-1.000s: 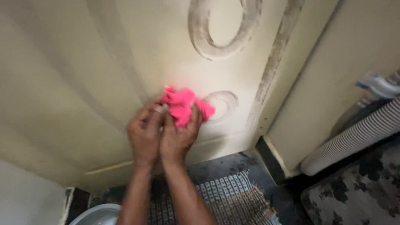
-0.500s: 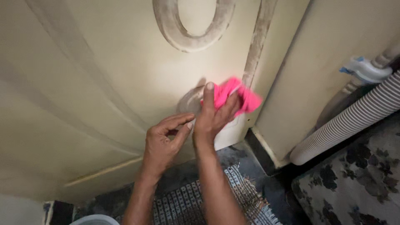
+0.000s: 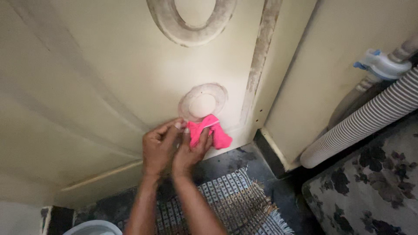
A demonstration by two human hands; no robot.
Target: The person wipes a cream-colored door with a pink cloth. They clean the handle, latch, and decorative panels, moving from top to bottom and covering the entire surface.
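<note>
A bright pink cloth (image 3: pixel 211 133) is pressed against the lower part of a cream door (image 3: pixel 109 87), just under a small raised oval moulding (image 3: pixel 203 102). My right hand (image 3: pixel 190 150) grips the cloth against the door. My left hand (image 3: pixel 159 146) is right beside it, fingertips touching the cloth's left edge and the door. A larger grimy oval ring (image 3: pixel 191 24) sits higher on the door.
A woven checked mat (image 3: pixel 235 204) lies on the dark floor below my arms. A white ribbed hose (image 3: pixel 370 119) and a pipe with a blue-white fitting (image 3: pixel 382 63) run at the right, above a floral cushion (image 3: pixel 370 191). A white rim (image 3: pixel 93 228) shows at bottom left.
The cloth and my right hand came down and left from the door's right edge to under the small oval. My left hand rejoined the cloth.
</note>
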